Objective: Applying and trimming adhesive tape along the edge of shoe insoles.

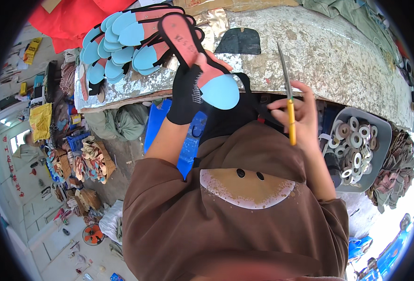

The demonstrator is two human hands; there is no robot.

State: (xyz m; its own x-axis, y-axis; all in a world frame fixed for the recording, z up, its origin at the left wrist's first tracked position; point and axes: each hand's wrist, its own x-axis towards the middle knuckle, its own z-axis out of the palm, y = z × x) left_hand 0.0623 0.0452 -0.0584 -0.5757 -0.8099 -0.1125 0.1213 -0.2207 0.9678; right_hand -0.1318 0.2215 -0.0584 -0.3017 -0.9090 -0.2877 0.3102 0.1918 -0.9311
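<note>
My left hand (188,86), in a black fingerless glove, grips a shoe insole (179,35) above the table's near edge. The insole is pink with black edging, and a light-blue patch covers its lower, rounded end. From its right side a black strip (246,84) loops down toward my lap. My right hand (299,112) is closed around a yellow-handled tool (291,114) with a long, narrow, pointed blade, held upright to the right of the insole. Whether its fingers also pinch the strip, I cannot tell.
Several similar insoles (122,28) lie overlapped at the table's (310,33) far left. A dark curved piece (240,41) rests near the middle. Below the right edge, a grey bin (382,159) holds several tape rolls. A blue plastic piece (188,145) stands by my left arm.
</note>
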